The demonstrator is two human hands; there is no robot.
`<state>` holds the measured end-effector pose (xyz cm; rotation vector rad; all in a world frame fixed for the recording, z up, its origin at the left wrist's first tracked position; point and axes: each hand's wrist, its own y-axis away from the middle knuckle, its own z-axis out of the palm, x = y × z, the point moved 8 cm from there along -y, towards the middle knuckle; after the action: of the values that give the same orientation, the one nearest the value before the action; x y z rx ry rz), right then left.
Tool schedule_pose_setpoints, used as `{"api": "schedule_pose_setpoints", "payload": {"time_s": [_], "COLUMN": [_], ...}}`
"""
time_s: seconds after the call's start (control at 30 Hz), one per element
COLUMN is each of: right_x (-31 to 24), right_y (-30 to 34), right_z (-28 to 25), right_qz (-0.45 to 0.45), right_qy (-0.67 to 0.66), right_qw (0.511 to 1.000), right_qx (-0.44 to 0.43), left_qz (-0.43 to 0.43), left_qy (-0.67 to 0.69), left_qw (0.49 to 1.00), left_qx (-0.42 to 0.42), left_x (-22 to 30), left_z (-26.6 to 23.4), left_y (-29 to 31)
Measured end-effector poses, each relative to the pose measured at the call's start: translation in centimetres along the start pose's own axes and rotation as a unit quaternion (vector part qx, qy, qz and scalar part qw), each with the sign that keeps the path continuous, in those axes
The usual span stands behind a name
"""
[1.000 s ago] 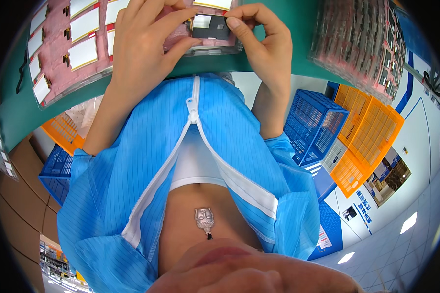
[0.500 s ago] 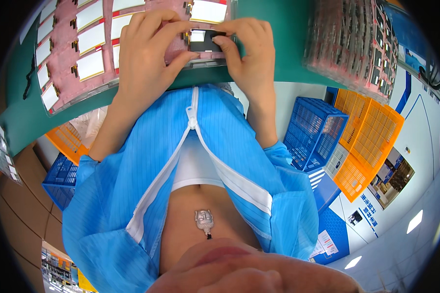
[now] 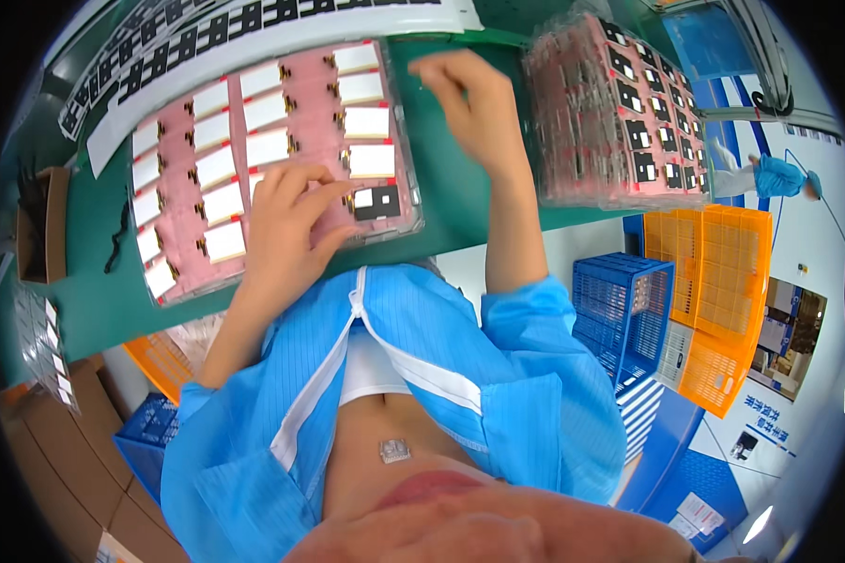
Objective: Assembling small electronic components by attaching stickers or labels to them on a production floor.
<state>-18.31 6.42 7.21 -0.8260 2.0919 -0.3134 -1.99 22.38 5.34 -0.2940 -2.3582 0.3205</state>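
Observation:
A clear tray with a pink lining lies on the green table, holding rows of flat white rectangular pieces with small dark connectors and red tabs. In its near right corner sits one piece with a black cut-out sticker on it. My left hand rests over the tray beside this piece, its thumb and index finger apart around the connector end. Raised over the table to the right of the tray is my right hand, index finger stretched out and the others loosely bent, with nothing visible in it.
Beyond the tray lie white backing sheets with black stickers. A tall stack of similar trays stands at the right. A cardboard box is at the left; blue crates and orange crates stand right of me. A person is far off.
My right hand has left the black-stickered piece and moved up and away over the table. My left hand stays beside that piece. The view has shifted, showing more of the table's far side.

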Motion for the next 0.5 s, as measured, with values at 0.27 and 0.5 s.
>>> {"api": "schedule_pose_setpoints", "payload": {"time_s": [0.27, 0.5], "right_x": [17.4, 17.9], "right_y": [-13.9, -11.9], "right_z": [4.0, 2.8], "right_qz": [0.100, 0.121], "right_qy": [0.240, 0.198], "right_qw": [0.964, 0.968], "right_qx": [0.058, 0.091], "left_qz": [0.078, 0.050], "left_qy": [0.036, -0.022], "left_qw": [0.995, 0.995], "left_qx": [-0.057, -0.088], "left_x": [-2.2, -11.9], "left_z": [-4.6, 5.9], "left_y": [-15.2, -30.9]}}
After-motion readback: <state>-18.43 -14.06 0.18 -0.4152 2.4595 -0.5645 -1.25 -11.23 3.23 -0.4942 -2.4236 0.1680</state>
